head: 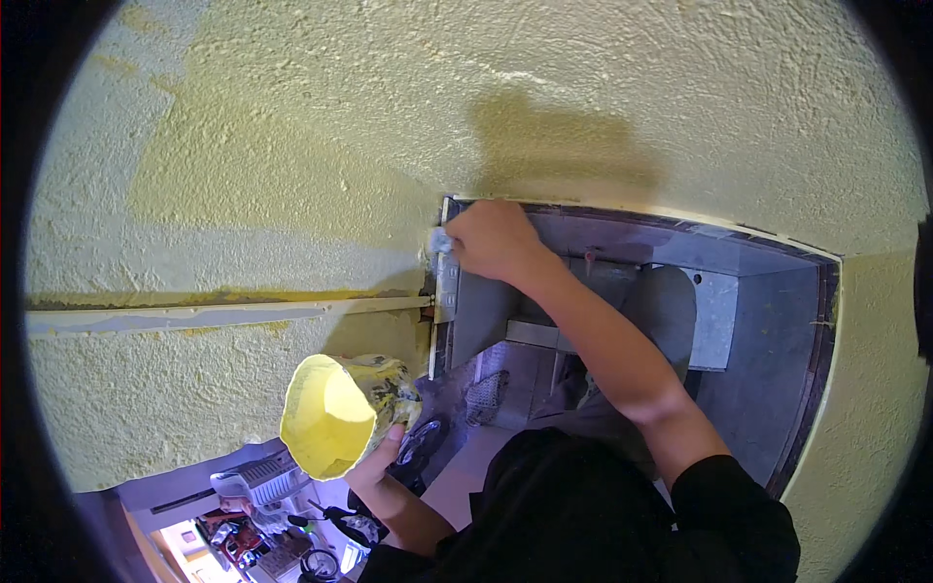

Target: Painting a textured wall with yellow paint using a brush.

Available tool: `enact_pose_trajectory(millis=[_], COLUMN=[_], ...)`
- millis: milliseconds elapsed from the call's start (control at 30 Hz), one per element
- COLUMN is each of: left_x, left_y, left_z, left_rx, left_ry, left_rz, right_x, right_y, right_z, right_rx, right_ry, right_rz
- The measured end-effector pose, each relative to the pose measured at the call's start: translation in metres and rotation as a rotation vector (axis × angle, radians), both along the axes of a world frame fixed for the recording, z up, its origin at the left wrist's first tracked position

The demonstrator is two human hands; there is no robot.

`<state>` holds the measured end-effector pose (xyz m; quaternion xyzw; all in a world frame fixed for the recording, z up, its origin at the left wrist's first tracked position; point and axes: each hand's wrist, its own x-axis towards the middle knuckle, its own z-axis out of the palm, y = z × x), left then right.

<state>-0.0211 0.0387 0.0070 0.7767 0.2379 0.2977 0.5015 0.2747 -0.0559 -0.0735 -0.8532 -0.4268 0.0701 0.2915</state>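
Note:
My right hand (494, 237) is closed around a small whitish wad (440, 240), perhaps cloth or paper, and presses it at the corner of a dark-edged frame (619, 213) in the wall. Most of the wad is hidden by my fingers. Lower down, my left hand (377, 460) grips a yellow paint-smeared container (390, 379) by its side. Its mouth is tipped towards the left, showing a yellow inside with a darker patch low down. A textured cream-yellow wall (350, 95) surrounds the frame, with darker yellow patches above it and to the left.
A pale strip (182, 315) crosses the left wall and meets the frame. Inside the frame are grey surfaces (773, 321) and a mesh item (487, 397). Far below at lower left are a motorbike or scooter (350, 521), a white slatted plastic item (262, 477) and clutter.

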Motion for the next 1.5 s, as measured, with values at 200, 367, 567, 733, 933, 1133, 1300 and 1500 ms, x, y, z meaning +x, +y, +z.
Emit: enact_pose_trajectory(millis=[200, 367, 567, 733, 933, 1133, 1300, 1500], left_x=[-0.007, 0.006, 0.014, 0.016, 0.023, 0.031, 0.030, 0.032], left_y=[0.006, -0.007, -0.003, 0.000, -0.005, -0.007, -0.004, 0.000], left_z=[-0.007, 0.006, 0.003, -0.003, 0.003, 0.007, 0.004, -0.007], left_rx=[0.018, -0.108, -0.010, -0.043, -0.044, 0.014, 0.162, 0.236], left_ry=[0.013, 0.057, 0.081, 0.049, 0.061, 0.089, 0.163, 0.169], left_rz=[0.025, 0.088, 0.079, 0.084, 0.072, 0.054, 0.023, 0.067], right_x=[-0.009, -0.004, -0.003, -0.003, 0.006, 0.005, -0.002, -0.003], right_y=[-0.012, -0.011, -0.003, -0.017, -0.013, -0.007, -0.030, -0.017], right_z=[0.018, 0.029, 0.099, 0.170, 0.200, 0.160, 0.159, 0.197], right_rx=[0.233, 0.162, 0.394, 0.723, 0.912, 0.706, 0.604, 0.899], right_ry=[0.056, -0.004, -0.170, -0.129, -0.243, -0.131, -0.200, -0.266], right_rz=[-0.026, -0.083, -0.016, 0.020, 0.043, 0.045, 0.060, 0.077])
